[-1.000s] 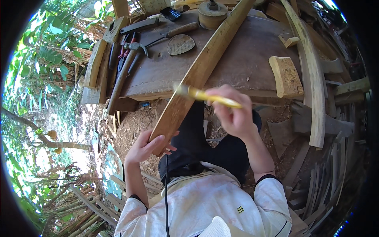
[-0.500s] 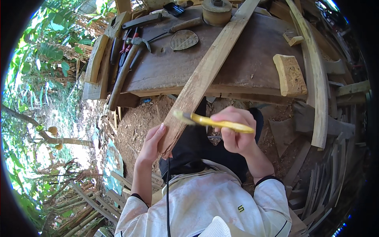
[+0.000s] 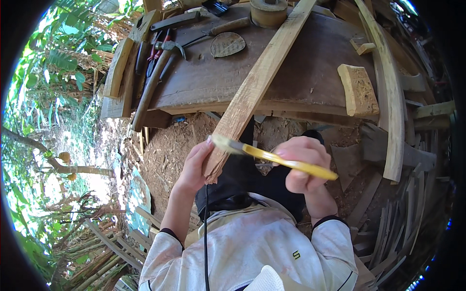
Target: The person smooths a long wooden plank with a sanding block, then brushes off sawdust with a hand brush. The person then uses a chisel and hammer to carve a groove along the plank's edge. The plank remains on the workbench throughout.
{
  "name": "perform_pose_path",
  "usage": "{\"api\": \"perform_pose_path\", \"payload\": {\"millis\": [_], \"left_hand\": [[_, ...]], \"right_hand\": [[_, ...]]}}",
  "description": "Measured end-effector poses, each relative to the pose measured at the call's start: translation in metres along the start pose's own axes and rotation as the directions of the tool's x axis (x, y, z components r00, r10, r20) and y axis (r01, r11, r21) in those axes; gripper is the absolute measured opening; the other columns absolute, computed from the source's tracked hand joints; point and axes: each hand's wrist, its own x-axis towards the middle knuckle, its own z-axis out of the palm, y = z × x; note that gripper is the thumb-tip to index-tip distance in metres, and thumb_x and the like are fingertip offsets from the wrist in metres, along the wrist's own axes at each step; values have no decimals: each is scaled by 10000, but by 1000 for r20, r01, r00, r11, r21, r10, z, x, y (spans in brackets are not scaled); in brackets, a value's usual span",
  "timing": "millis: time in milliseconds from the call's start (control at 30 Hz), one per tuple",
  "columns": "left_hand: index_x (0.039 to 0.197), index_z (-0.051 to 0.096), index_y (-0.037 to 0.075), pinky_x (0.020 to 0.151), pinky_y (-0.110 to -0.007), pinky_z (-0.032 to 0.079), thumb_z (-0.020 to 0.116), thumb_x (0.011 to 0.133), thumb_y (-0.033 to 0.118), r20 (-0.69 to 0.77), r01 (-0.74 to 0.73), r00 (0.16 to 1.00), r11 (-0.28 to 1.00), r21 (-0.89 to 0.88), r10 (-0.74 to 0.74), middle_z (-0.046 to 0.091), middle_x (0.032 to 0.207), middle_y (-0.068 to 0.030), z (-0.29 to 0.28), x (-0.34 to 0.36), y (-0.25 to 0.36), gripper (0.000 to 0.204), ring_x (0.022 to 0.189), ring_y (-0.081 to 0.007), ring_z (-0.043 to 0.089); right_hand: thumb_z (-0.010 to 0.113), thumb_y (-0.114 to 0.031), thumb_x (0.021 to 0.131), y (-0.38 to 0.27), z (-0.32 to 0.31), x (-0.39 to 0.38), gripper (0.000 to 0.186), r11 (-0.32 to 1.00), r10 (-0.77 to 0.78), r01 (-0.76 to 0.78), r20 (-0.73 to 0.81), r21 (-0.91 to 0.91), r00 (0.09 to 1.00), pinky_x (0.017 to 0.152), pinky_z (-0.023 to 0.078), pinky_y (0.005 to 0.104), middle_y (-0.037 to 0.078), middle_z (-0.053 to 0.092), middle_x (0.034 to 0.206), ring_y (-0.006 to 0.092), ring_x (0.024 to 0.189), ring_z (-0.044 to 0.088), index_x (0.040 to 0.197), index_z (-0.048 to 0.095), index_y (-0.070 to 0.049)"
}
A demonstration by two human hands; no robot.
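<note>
Right fingers (image 3: 302, 148) around yellow-handled brush (image 3: 263, 154)

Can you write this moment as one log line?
left hand: grips plank at near end; right hand: holds yellow-handled brush; bristles: over plank; hammer: on workbench

A broad brown wooden table (image 3: 310, 80) spans the view, its top lightly scuffed. A long plank (image 3: 264, 70) slants across its middle. On the left lies a claw hammer (image 3: 151, 89) beside red-handled pliers (image 3: 167, 37); farther in are a wooden-handled tool (image 3: 229, 27), a flat rounded disc (image 3: 228, 44) and a squat cylinder (image 3: 268, 15). A pale curved block (image 3: 358, 90) sits near the right end.
</note>
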Motion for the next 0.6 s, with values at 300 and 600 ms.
{"api": "perform_pose_path", "payload": {"millis": [300,600], "left_hand": [[1077,618,38,377,-306,428,521,1130,481,-32,26,999,999,-48,-27,616,691,-84,5,2,2,457,440,-169,555],[1070,614,34,371,-304,411,533,1130,464,51,36,998,999,0,-36,618,706,-79,-14,-6,6,441,438,-165,549]], "right_hand": [[669,-193,1023,5,-3,3,188,999,28,-30,85,30,996,502,519,303,99,739,810,187,567,663,1026,722,-13],[631,-166,1065,21,-12,1,208,998,51,-48,143,-30,988,517,509,273,135,759,879,132,583,638,1035,713,23]]}}
